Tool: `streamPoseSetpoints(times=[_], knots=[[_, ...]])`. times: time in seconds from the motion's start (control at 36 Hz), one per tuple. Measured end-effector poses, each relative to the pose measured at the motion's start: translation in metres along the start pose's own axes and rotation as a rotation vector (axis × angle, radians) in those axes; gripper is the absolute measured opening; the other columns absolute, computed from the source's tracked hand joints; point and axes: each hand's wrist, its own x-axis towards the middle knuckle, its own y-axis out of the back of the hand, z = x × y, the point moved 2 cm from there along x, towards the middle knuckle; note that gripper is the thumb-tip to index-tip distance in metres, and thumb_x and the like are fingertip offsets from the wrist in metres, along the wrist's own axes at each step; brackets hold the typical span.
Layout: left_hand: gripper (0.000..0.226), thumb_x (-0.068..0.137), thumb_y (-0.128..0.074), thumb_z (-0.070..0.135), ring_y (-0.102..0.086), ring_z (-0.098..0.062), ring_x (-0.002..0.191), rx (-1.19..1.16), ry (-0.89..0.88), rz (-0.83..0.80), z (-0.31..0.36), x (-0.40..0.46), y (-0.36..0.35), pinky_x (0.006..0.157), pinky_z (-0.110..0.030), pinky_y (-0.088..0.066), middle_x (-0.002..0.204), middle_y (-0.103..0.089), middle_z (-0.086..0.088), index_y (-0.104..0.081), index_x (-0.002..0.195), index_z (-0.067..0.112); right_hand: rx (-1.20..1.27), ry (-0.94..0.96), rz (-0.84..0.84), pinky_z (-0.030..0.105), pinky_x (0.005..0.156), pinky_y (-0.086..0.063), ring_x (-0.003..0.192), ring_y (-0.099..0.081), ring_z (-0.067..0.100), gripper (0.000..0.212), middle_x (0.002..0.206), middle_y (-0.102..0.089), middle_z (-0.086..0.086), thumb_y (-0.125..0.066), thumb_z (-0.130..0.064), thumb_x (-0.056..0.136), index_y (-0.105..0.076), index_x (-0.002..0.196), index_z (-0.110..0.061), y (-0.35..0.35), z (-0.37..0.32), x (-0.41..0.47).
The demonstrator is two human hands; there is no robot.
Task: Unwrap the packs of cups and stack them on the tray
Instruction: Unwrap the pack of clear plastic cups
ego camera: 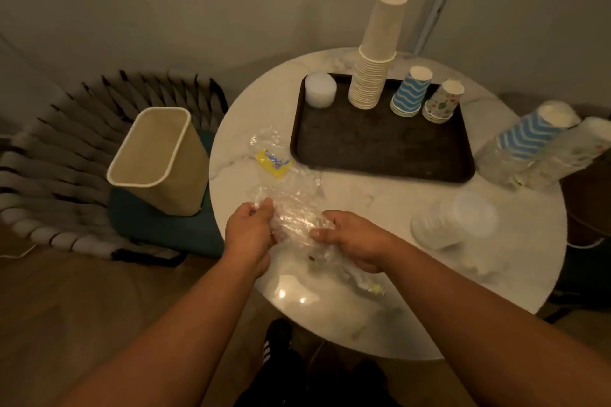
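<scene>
Plastic wrapper (pixel 294 208); seemingly four stacks (pixel 377 53).

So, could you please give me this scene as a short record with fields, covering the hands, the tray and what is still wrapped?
left hand: grips clear wrap
right hand: grips the same wrap
tray: dark, on round table
on tray: white stack, tall plain stack, blue wavy stack, floral stack
still wrapped: two packs right of tray, clear cups near right hand
loose wrap: piece with yellow label left of tray
bin: beige, on chair left of table
</scene>
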Motion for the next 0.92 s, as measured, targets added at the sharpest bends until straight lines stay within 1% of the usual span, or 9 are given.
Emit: streamPoseSetpoints(times=[0.08, 0.31, 0.42, 0.5, 0.58, 0.67, 0.78, 0.86, 0.92], knots=[[0.016, 0.1, -0.054, 0.022, -0.061, -0.015, 0.062, -0.025, -0.004, 0.072, 0.013, 0.021, 0.013, 0.046, -0.023, -0.05, 0.079, -0.064, -0.006, -0.061, 0.093, 0.01, -0.048, 0.024, 0.084, 0.05, 0.079, -0.054, 0.083, -0.064, 0.032, 0.02, 0.099, -0.068, 0.019, -0.066, -0.019, 0.091, -0.063, 0.107, -0.008, -0.009, -0.007, 0.02], [0.017, 0.1, -0.053, 0.03, -0.056, -0.017, 0.064, 0.128, -0.086, 0.101, 0.064, 0.096, 0.024, 0.057, -0.03, -0.051, 0.081, -0.062, -0.005, -0.058, 0.088, 0.019, -0.549, 0.21, 0.392, 0.028, 0.082, -0.047, 0.087, -0.059, 0.013, 0.034, 0.094, -0.063, -0.003, -0.069, -0.034, 0.088, -0.061, 0.119, -0.023, -0.031, -0.043, 0.077], [0.013, 0.097, -0.057, 0.035, -0.065, -0.025, 0.087, 0.272, -0.116, 0.132, 0.076, 0.137, 0.019, 0.079, -0.041, -0.059, 0.096, -0.066, -0.006, -0.057, 0.096, 0.022, -0.741, 0.307, 0.523, 0.027, 0.078, -0.043, 0.085, -0.06, 0.02, 0.044, 0.085, -0.065, 0.002, -0.061, -0.037, 0.092, -0.051, 0.135, -0.035, -0.044, -0.05, 0.102], [0.033, 0.093, -0.062, 0.037, -0.061, -0.029, 0.106, 0.421, -0.179, 0.178, 0.082, 0.154, 0.014, 0.094, -0.041, -0.053, 0.119, -0.061, -0.01, -0.054, 0.118, 0.018, -0.865, 0.286, 0.574, 0.033, 0.092, -0.044, 0.106, -0.059, 0.029, 0.044, 0.115, -0.068, 0.01, -0.053, -0.035, 0.097, -0.047, 0.141, -0.033, -0.042, -0.046, 0.124], [0.051, 0.095, -0.06, 0.031, -0.05, -0.024, 0.123, 0.635, -0.492, 0.192, 0.083, 0.147, 0.013, 0.104, -0.03, -0.039, 0.137, -0.049, -0.011, -0.043, 0.138, 0.008, -0.956, 0.222, 0.639, 0.036, 0.096, -0.041, 0.114, -0.055, 0.031, 0.042, 0.126, -0.06, 0.012, -0.049, -0.033, 0.099, -0.048, 0.141, -0.031, -0.038, -0.037, 0.14], [0.044, 0.098, -0.056, 0.024, -0.038, -0.026, 0.136, 0.968, -0.866, -0.043, 0.066, 0.138, 0.012, 0.114, -0.035, -0.029, 0.147, -0.041, -0.014, -0.049, 0.138, 0.006, -1.04, 0.213, 0.699, 0.038, 0.094, -0.043, 0.108, -0.058, 0.033, 0.039, 0.122, -0.059, 0.013, -0.051, -0.028, 0.097, -0.054, 0.136, -0.029, -0.037, -0.026, 0.147], [0.054, 0.105, -0.033, 0.04, 0.0, -0.026, 0.151, 1.544, -0.85, -0.535, 0.036, 0.151, 0.012, 0.122, -0.036, -0.001, 0.164, -0.007, -0.005, -0.022, 0.154, 0.023, -1.182, 0.286, 0.788, 0.041, 0.081, -0.045, 0.093, -0.06, 0.034, 0.041, 0.109, -0.061, 0.011, -0.066, -0.024, 0.085, -0.062, 0.127, -0.024, -0.04, -0.018, 0.144], [0.058, 0.104, -0.014, 0.049, 0.01, -0.025, 0.151, 1.757, -0.848, -0.59, 0.029, 0.164, 0.012, 0.121, -0.038, 0.008, 0.165, 0.006, -0.004, -0.003, 0.156, 0.028, -1.324, 0.369, 0.791, 0.046, 0.096, -0.041, 0.119, -0.054, 0.033, 0.042, 0.131, -0.059, 0.008, -0.051, -0.036, 0.092, -0.058, 0.132, -0.025, -0.041, -0.014, 0.136], [0.059, 0.101, -0.006, 0.051, 0.016, -0.025, 0.15, 1.854, -0.891, -0.573, 0.025, 0.169, 0.013, 0.12, -0.046, 0.011, 0.164, 0.013, -0.004, 0.005, 0.155, 0.031, -1.442, 0.261, 0.626, 0.05, 0.113, -0.022, 0.143, -0.028, 0.031, 0.057, 0.154, -0.036, 0.006, -0.026, -0.047, 0.097, -0.04, 0.146, -0.024, -0.04, -0.005, 0.132]])
